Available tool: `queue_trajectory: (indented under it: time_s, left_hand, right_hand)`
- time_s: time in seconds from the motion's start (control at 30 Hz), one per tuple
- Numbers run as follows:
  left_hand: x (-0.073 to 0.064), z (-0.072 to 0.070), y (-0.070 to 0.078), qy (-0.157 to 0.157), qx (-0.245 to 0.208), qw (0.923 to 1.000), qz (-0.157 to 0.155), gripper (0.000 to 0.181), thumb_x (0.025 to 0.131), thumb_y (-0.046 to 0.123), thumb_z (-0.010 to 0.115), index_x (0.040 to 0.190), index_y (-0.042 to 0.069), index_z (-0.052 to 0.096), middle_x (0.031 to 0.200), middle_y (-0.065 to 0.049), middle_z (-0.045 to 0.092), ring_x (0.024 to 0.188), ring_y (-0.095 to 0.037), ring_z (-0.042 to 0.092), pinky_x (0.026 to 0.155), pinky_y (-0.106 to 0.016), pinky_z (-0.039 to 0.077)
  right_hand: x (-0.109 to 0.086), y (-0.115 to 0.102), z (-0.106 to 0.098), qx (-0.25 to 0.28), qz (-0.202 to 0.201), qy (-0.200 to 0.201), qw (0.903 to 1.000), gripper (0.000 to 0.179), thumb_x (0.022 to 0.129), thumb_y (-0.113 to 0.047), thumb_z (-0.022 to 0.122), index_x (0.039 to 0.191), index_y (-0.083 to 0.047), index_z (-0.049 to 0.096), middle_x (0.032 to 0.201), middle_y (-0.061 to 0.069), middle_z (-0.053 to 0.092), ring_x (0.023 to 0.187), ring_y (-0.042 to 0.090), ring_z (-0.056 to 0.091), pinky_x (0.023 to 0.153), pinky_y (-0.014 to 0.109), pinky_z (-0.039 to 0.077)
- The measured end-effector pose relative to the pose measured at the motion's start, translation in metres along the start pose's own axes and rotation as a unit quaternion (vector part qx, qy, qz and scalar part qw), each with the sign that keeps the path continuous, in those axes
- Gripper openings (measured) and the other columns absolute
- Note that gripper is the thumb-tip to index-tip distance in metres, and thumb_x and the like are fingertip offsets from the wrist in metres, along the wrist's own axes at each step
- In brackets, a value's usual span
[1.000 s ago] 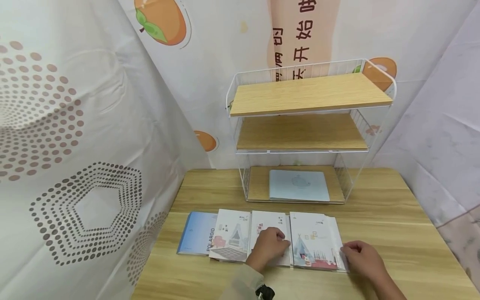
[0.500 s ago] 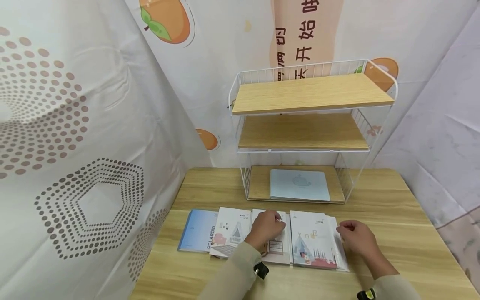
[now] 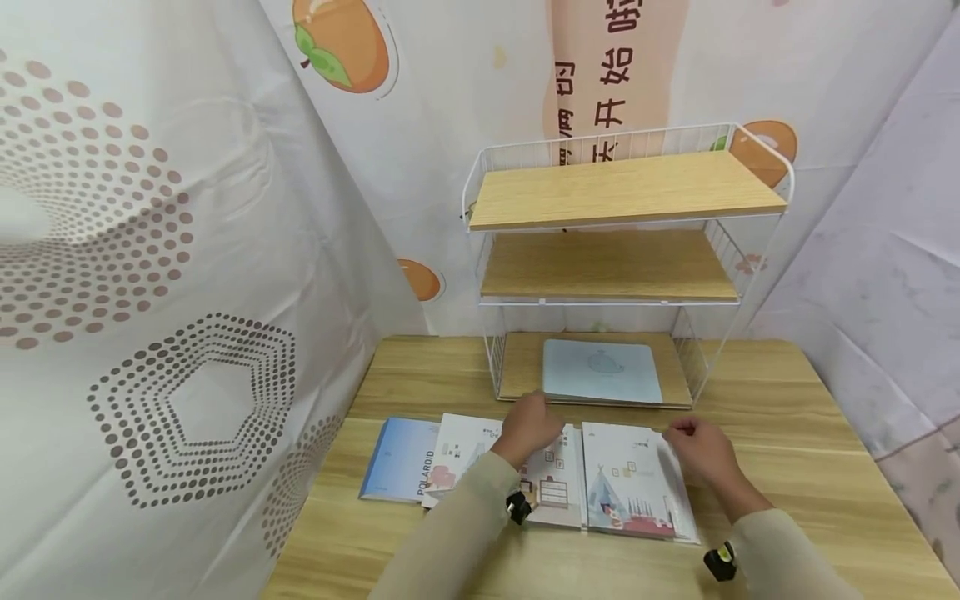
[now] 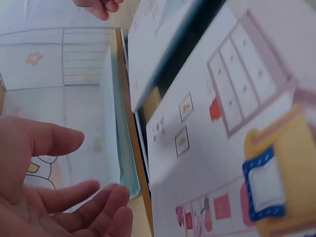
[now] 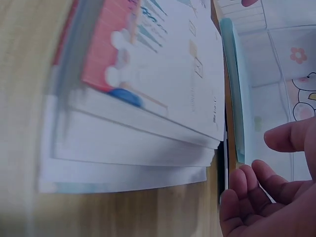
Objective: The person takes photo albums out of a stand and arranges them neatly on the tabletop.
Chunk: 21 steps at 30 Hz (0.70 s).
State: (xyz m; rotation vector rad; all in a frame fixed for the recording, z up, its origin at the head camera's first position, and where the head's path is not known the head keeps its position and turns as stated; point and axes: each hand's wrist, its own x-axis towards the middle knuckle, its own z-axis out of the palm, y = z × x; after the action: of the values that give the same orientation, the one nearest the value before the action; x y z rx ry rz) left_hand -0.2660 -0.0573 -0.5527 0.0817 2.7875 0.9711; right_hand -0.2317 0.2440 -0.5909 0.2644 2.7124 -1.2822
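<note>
On the table lies a row of books with illustrated white covers. My left hand [image 3: 529, 427] is over the top of the book with a drawn dresser [image 3: 553, 492]. In the left wrist view that hand [image 4: 59, 192] has thumb and fingers apart, with nothing between them. My right hand [image 3: 705, 452] is beside the upper right corner of the tent-cover book [image 3: 626, 479], which lies on a stack. The right wrist view shows the right hand [image 5: 276, 182] empty, fingers loosely bent and thumb apart. Further left are a house-cover book [image 3: 459, 446] and a blue POLAROID book [image 3: 401, 462].
Behind the row stands a white wire rack with wooden shelves [image 3: 607, 262]. A pale blue book [image 3: 602, 370] with a whale drawing lies on its bottom shelf. Printed curtains [image 3: 225, 208] hang around the wooden table [image 3: 787, 433].
Both hands have moved forward, from near the lower part of the books toward their far edges by the rack. The books stay about where they were.
</note>
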Motion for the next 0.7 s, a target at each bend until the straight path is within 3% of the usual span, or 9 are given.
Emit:
queue_trajectory:
  time_s: [0.13, 0.2, 0.3, 0.4, 0.47, 0.6, 0.7]
  left_hand:
    - [0.011, 0.001, -0.002, 0.017, 0.004, 0.9998, -0.01, 0.065, 0.091, 0.022, 0.068, 0.149, 0.0, 0.049, 0.142, -0.018, 0.058, 0.116, -0.029, 0.061, 0.099, -0.046, 0.056]
    - [0.016, 0.0, -0.004, 0.023, 0.012, 0.9997, 0.0, 0.062, 0.09, 0.021, 0.068, 0.146, -0.001, 0.052, 0.137, -0.018, 0.059, 0.111, -0.027, 0.061, 0.094, -0.042, 0.058]
    - [0.023, -0.004, -0.005, 0.027, 0.024, 0.9991, 0.022, 0.038, 0.087, 0.018, 0.067, 0.119, -0.003, 0.065, 0.118, -0.014, 0.064, 0.094, -0.023, 0.057, 0.076, -0.036, 0.056]
    - [0.03, -0.006, -0.006, 0.033, 0.013, 0.999, 0.028, 0.024, 0.085, 0.017, 0.067, 0.099, -0.002, 0.066, 0.109, -0.013, 0.063, 0.088, -0.024, 0.054, 0.068, -0.036, 0.052]
    - [0.035, -0.006, -0.007, 0.034, -0.003, 0.9993, 0.017, 0.032, 0.086, 0.018, 0.067, 0.107, -0.006, 0.065, 0.117, -0.017, 0.061, 0.094, -0.026, 0.056, 0.075, -0.038, 0.055]
    - [0.042, -0.004, -0.008, 0.042, -0.034, 0.9985, -0.007, 0.06, 0.093, 0.023, 0.065, 0.143, -0.008, 0.05, 0.141, -0.025, 0.052, 0.117, -0.033, 0.057, 0.1, -0.046, 0.055]
    - [0.046, -0.004, -0.007, 0.042, -0.041, 0.9982, -0.015, 0.065, 0.096, 0.025, 0.062, 0.15, -0.007, 0.045, 0.148, -0.026, 0.048, 0.128, -0.037, 0.054, 0.109, -0.05, 0.05]
  right_hand:
    - [0.009, -0.002, -0.002, 0.001, -0.015, 0.01, 0.9998, 0.046, 0.101, -0.03, 0.058, 0.128, 0.007, 0.062, 0.116, 0.024, 0.067, 0.097, 0.03, 0.063, 0.071, 0.029, 0.05]
    - [0.013, -0.004, -0.002, -0.001, -0.019, 0.013, 0.9997, 0.046, 0.1, -0.029, 0.057, 0.127, 0.008, 0.062, 0.115, 0.025, 0.068, 0.095, 0.03, 0.063, 0.07, 0.029, 0.05]
    - [0.019, -0.009, -0.004, 0.0, -0.016, 0.017, 0.9997, 0.048, 0.1, -0.028, 0.056, 0.129, 0.009, 0.061, 0.119, 0.027, 0.067, 0.098, 0.032, 0.064, 0.071, 0.029, 0.051]
    - [0.025, -0.011, -0.003, 0.006, -0.002, 0.017, 0.9998, 0.05, 0.1, -0.031, 0.056, 0.131, 0.008, 0.06, 0.123, 0.027, 0.065, 0.103, 0.034, 0.063, 0.075, 0.032, 0.051]
    - [0.028, -0.012, -0.002, 0.014, 0.005, 0.016, 0.9998, 0.052, 0.1, -0.033, 0.055, 0.134, 0.007, 0.058, 0.127, 0.027, 0.063, 0.106, 0.035, 0.062, 0.077, 0.034, 0.052]
    - [0.035, -0.016, 0.0, 0.025, 0.003, 0.028, 0.9993, 0.053, 0.1, -0.032, 0.056, 0.136, 0.007, 0.057, 0.129, 0.027, 0.062, 0.108, 0.036, 0.061, 0.082, 0.038, 0.052]
    - [0.04, -0.019, 0.0, 0.031, 0.002, 0.037, 0.9988, 0.054, 0.101, -0.03, 0.056, 0.138, 0.009, 0.055, 0.131, 0.028, 0.061, 0.11, 0.037, 0.06, 0.085, 0.042, 0.052]
